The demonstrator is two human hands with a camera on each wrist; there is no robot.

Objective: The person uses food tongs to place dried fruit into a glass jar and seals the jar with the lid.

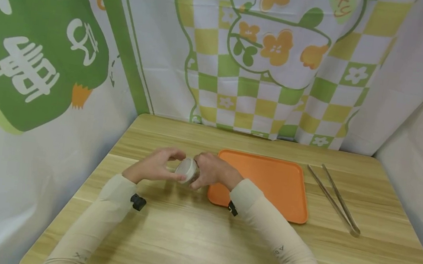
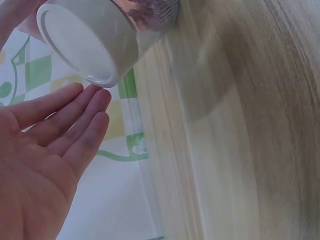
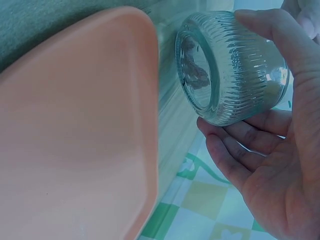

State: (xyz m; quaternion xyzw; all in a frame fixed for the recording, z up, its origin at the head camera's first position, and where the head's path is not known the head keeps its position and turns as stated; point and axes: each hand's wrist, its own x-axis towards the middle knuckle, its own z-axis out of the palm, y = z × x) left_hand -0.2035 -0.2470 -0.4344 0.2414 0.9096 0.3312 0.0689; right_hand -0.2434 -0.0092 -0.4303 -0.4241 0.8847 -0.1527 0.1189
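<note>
A ribbed glass jar (image 3: 240, 65) with a white lid (image 2: 75, 40) is held tilted over the table, lid toward my left hand. My right hand (image 1: 209, 170) grips its glass body, thumb on one side and fingers round the other. At the lid end is my left hand (image 1: 158, 165); the thumb touches the lid's edge in the head view. Its other fingers (image 2: 75, 122) are nearly straight, their tips close to the rim; whether they touch it I cannot tell. Something brownish shows through the glass, too unclear to name.
An orange tray (image 1: 268, 180) lies on the wooden table (image 1: 191, 243), just right of the jar and partly under my right wrist. Metal tongs (image 1: 337, 200) lie spread farther right. A patterned curtain (image 1: 247, 97) hangs along the table's back edge.
</note>
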